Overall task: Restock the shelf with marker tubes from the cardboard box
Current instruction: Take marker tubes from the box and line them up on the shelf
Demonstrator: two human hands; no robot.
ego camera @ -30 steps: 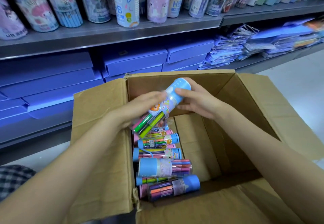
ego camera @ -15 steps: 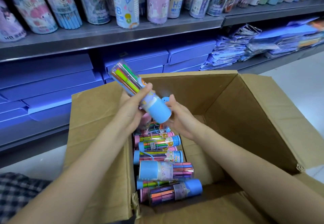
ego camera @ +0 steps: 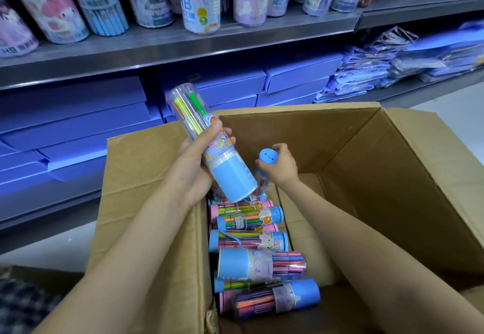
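Head view: since half a second ago the left hand (ego camera: 195, 168) has raised its marker tube (ego camera: 209, 142) slightly, while the right hand (ego camera: 279, 167) now grips a second tube (ego camera: 267, 157) by its blue cap. The first tube, fingers wrapped round its middle, hangs above the cardboard box (ego camera: 366, 166) — long axis tilted, clear end toward 11 o'clock, blue cap toward 5. More tubes (ego camera: 251, 242) lie inside — below the pencil-tub shelf (ego camera: 183, 48).

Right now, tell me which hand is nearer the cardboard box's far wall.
Right. The right hand, gripping a blue-capped tube, is inside the box close to the far wall. The left hand holds its marker tube over the left flap, farther off.
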